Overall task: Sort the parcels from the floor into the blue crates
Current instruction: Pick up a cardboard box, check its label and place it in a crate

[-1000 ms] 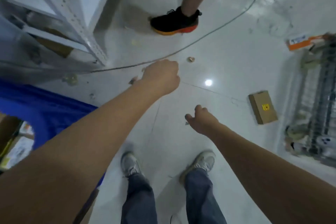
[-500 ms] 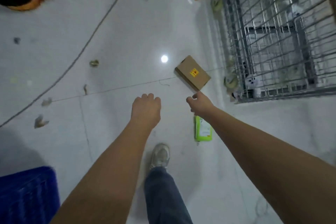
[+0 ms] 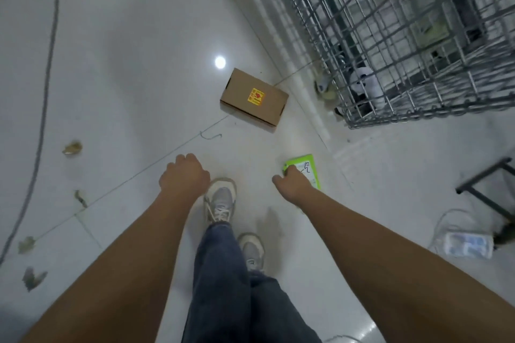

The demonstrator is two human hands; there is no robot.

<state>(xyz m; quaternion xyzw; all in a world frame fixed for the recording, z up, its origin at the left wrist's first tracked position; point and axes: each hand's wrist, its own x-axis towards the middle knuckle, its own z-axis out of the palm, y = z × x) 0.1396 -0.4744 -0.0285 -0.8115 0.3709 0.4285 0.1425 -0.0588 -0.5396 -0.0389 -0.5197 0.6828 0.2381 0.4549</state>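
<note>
Currently both forearms reach forward and down over the pale tiled floor [image 3: 125,69]. Left hand [image 3: 184,175]: seen from the back, fingers curled under into a loose fist, nothing visible in it; it hangs above the floor just left of the leading shoe [image 3: 220,198]. Right hand [image 3: 292,179]: also seen from the back, fingers curled under, knuckles overlapping the near left edge of the green packet [image 3: 308,168]. Cannot tell whether the fingers touch the packet or only hang above it.

Parcels: the cardboard box [image 3: 255,99] lies flat on the floor ahead of the hands, a yellow sticker [image 3: 256,96] with red print on its top face, turned at an angle to the tile seams. It sits well apart from both hands and near the corner of the wire cage [image 3: 390,36]. The green packet lies flat on the floor to the right of the box and closer to the person, with a white label bearing dark marks.

Surroundings: the wire cage stands at upper right; a black-and-white soft toy [image 3: 367,88] is inside its near corner. A grey cable [image 3: 41,108] runs along the left side of the floor, with scraps of paper or leaf litter [image 3: 72,147] near it. A white power strip [image 3: 468,245] with its cord lies at the right edge, beside a black metal frame [image 3: 485,184]. Dark jeans [image 3: 231,281] and two light shoes occupy the lower middle.
</note>
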